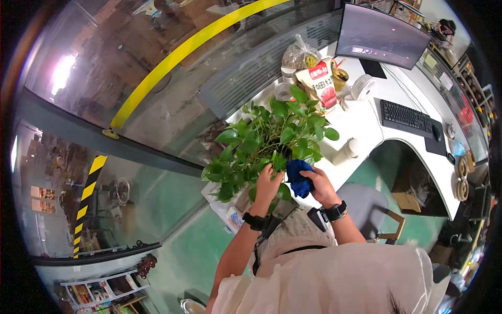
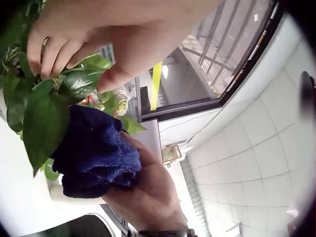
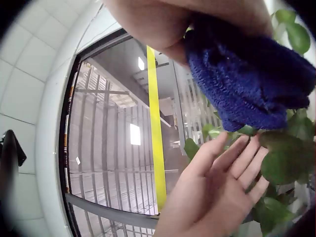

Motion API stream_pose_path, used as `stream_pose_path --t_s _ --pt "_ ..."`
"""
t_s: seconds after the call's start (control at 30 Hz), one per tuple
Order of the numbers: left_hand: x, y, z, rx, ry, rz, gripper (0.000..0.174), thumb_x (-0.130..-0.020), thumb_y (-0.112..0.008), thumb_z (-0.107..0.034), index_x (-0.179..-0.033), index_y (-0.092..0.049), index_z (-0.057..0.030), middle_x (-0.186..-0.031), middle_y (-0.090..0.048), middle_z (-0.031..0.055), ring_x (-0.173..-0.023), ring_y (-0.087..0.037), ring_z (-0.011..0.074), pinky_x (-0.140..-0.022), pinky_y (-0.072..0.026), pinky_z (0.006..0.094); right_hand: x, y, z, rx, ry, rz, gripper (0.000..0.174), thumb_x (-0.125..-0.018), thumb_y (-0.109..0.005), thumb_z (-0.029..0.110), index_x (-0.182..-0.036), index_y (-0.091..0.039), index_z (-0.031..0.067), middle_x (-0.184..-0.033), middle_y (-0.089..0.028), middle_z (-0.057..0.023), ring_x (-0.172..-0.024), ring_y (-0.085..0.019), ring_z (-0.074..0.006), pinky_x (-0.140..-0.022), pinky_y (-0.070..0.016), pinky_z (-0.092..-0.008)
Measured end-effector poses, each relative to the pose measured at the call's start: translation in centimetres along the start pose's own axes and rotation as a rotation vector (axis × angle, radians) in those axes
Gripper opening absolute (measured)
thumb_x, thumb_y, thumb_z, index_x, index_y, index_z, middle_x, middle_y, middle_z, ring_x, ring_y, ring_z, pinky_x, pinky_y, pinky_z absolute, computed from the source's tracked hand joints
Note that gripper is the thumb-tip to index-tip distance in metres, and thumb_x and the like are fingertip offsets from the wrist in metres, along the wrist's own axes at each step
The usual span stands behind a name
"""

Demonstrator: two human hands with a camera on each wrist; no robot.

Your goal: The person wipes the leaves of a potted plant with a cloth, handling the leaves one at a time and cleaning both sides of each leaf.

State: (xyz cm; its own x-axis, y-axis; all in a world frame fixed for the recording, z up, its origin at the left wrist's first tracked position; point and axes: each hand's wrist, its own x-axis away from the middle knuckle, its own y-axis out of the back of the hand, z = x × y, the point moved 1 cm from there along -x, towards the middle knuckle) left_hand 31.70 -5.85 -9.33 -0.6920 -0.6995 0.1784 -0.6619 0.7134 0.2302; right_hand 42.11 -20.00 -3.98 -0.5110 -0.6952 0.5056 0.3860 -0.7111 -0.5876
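A leafy green potted plant (image 1: 287,135) stands at the near left end of the white desk; its pot is mostly hidden by foliage. My left hand (image 1: 267,186) is at its near side, fingers among the leaves. In the right wrist view that left hand (image 3: 212,187) shows its palm, with fingers extended under the foliage. A dark blue cloth (image 1: 299,178) is bunched up in my right hand (image 1: 323,189), thumb over it. The left wrist view shows the cloth (image 2: 98,153) right beside a large leaf (image 2: 47,123) and below the left hand.
A white cup-like container (image 1: 345,152) is on the desk (image 1: 361,123) right of the plant. Behind are a printed food bag (image 1: 320,86), a small white fan (image 1: 362,87), a keyboard (image 1: 407,116) and a monitor (image 1: 383,35). A grey chair (image 1: 366,206) stands close by; glass panels border the left.
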Motion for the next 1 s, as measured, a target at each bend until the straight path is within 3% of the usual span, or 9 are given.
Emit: stream_pose_path --t_s 0.23,0.33,0.43,0.53,0.63,0.73,0.83,0.93,1.0 --pt "0.6 -0.4 -1.5 -0.148 -0.034 -0.191 0.047 -0.071 -0.073 -0.020 -0.106 -0.051 0.0029 -0.084 -0.063 0.0135 -0.075 -0.063 0.0194 -0.067 -0.0494 0.0287 0.2 1.2 0.9 -0.044 -0.047 0.024 0.026 -0.081 -0.054 0.004 -0.102 -0.052 -0.0100 -0.091 -0.062 -0.0148 -0.076 -0.063 -0.0210 -0.070 -0.0527 -0.0311" --pt "1.6 -0.3 -1.9 -0.286 -0.019 -0.263 0.039 -0.073 -0.071 -0.025 -0.098 -0.057 0.0026 -0.076 -0.064 0.0114 -0.071 -0.063 0.0176 -0.065 -0.0491 0.0277 0.0 1.9 0.9 -0.035 -0.060 0.045 0.026 -0.082 -0.054 0.005 -0.102 -0.053 -0.0100 -0.091 -0.063 -0.0149 -0.076 -0.063 -0.0208 -0.070 -0.0527 -0.0307" --pt "2.1 -0.1 -2.7 -0.312 0.185 -0.125 0.038 -0.075 -0.069 -0.032 -0.089 -0.062 0.0032 -0.076 -0.065 0.0126 -0.073 -0.064 0.0177 -0.065 -0.0487 0.0284 -0.4 2.7 0.5 -0.018 -0.074 0.075 0.026 -0.082 -0.053 0.006 -0.103 -0.053 -0.0095 -0.091 -0.063 -0.0146 -0.076 -0.063 -0.0202 -0.070 -0.0526 -0.0300" --pt "2.2 -0.6 -2.1 -0.343 0.175 -0.201 0.043 -0.076 -0.067 -0.038 -0.088 -0.066 0.0029 -0.078 -0.066 0.0142 -0.074 -0.064 0.0205 -0.068 -0.0482 0.0305 -0.1 2.4 0.6 -0.019 -0.095 0.080 0.026 -0.082 -0.053 0.006 -0.104 -0.053 -0.0088 -0.091 -0.063 -0.0140 -0.076 -0.063 -0.0197 -0.069 -0.0524 -0.0293" --pt "2.3 -1.5 -1.9 -0.260 0.169 -0.221 0.045 -0.076 -0.066 -0.038 -0.098 -0.064 0.0014 -0.085 -0.066 0.0161 -0.077 -0.064 0.0243 -0.071 -0.0475 0.0322 0.0 2.7 0.5 -0.038 -0.121 0.065 0.027 -0.083 -0.053 0.006 -0.105 -0.053 -0.0082 -0.091 -0.063 -0.0130 -0.074 -0.064 -0.0197 -0.066 -0.0529 -0.0297" --pt "2.4 -2.3 -1.6 -0.381 -0.087 -0.286 0.042 -0.078 -0.066 -0.034 -0.101 -0.063 0.0005 -0.085 -0.066 0.0149 -0.076 -0.064 0.0250 -0.074 -0.0469 0.0327 -0.2 3.0 0.1 -0.056 -0.141 0.056 0.027 -0.083 -0.053 0.006 -0.106 -0.053 -0.0076 -0.091 -0.063 -0.0125 -0.072 -0.064 -0.0196 -0.064 -0.0533 -0.0303" --pt "2.2 -2.5 -3.3 -0.460 -0.319 -0.282 0.039 -0.078 -0.066 -0.030 -0.100 -0.062 0.0015 -0.077 -0.064 0.0131 -0.066 -0.061 0.0209 -0.066 -0.0465 0.0317 -0.3 3.3 0.0 -0.055 -0.166 0.080 0.027 -0.082 -0.054 0.005 -0.106 -0.052 -0.0069 -0.092 -0.063 -0.0119 -0.074 -0.063 -0.0190 -0.066 -0.0531 -0.0302" --pt "1.9 -2.5 -3.6 -0.341 -0.108 -0.229 0.031 -0.078 -0.067 -0.025 -0.088 -0.061 0.0030 -0.064 -0.059 0.0107 -0.056 -0.052 0.0165 -0.055 -0.0425 0.0298 0.1 2.9 0.3 -0.029 -0.183 0.110 0.028 -0.082 -0.055 0.005 -0.108 -0.052 -0.0061 -0.094 -0.062 -0.0109 -0.079 -0.063 -0.0182 -0.071 -0.0522 -0.0293" --pt "2.0 -2.5 -3.8 -0.346 -0.133 -0.281 0.028 -0.078 -0.067 -0.023 -0.080 -0.058 0.0034 -0.060 -0.055 0.0100 -0.052 -0.047 0.0150 -0.050 -0.0389 0.0290 0.4 2.5 0.3 -0.015 -0.172 0.119 0.028 -0.082 -0.055 0.006 -0.108 -0.052 -0.0056 -0.094 -0.062 -0.0103 -0.079 -0.063 -0.0179 -0.071 -0.0522 -0.0290"
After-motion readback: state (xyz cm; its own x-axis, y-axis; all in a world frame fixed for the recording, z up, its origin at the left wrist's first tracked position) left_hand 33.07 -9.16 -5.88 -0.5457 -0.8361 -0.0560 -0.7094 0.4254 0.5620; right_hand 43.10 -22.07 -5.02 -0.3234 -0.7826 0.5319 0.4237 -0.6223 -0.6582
